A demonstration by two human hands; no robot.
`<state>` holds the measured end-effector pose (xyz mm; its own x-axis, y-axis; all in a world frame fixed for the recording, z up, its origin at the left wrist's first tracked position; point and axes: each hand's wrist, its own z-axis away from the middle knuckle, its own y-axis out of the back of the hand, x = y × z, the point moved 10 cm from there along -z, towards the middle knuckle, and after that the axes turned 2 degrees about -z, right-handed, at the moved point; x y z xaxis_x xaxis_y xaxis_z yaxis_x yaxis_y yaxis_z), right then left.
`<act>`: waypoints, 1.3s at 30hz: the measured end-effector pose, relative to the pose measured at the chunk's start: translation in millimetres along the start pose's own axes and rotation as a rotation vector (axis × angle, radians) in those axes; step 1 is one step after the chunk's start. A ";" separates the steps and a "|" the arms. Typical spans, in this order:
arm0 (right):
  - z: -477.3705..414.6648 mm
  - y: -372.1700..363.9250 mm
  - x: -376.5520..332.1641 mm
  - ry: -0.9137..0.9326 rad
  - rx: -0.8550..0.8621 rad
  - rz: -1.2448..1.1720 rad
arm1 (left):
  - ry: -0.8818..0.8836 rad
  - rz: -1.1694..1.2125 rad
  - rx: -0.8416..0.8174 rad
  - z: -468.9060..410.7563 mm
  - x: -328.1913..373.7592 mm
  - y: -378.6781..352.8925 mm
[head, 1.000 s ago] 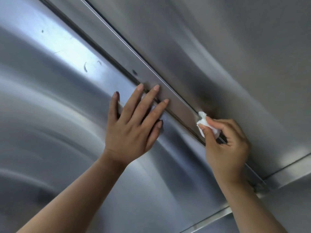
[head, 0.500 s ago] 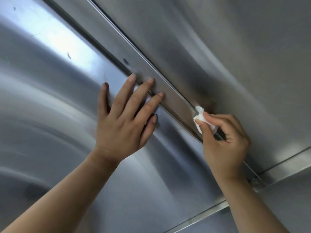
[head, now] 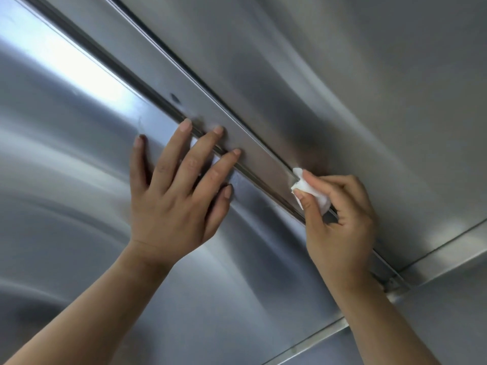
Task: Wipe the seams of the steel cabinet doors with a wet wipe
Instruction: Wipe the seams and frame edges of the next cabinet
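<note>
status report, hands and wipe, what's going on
Left hand flat on left door, fingertips on centre strip. Right hand pinching wet wipe against seam. Left fingertips close to wipe's path up the seam.

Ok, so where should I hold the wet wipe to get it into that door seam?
Pinch the wet wipe by its bunched rear end, thumb under and forefinger on top, as the right hand does, coming from the lower right along the seam. That should leave its folded tip free to press into the narrow groove.
</note>
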<state>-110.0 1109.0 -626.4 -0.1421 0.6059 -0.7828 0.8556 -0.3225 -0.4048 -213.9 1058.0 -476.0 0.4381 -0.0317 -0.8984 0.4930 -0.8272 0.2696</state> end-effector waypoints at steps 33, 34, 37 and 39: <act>15.4 15.3 28.8 -0.078 0.002 -0.019 | -0.050 0.096 -0.040 12.8 60.8 -22.0; 14.5 14.6 27.4 -0.070 0.002 -0.024 | -0.050 0.090 -0.036 12.9 61.0 -21.9; 15.2 12.9 29.2 -0.057 -0.001 -0.028 | -0.049 0.083 -0.023 12.3 60.5 -20.8; 20.6 15.1 38.4 -0.079 0.001 -0.028 | -0.048 0.083 -0.023 11.7 60.3 -20.4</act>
<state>-112.8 1112.4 -672.2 -0.2045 0.5551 -0.8063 0.8503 -0.3074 -0.4273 -206.3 1066.4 -539.7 0.4415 -0.1268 -0.8882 0.4739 -0.8077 0.3508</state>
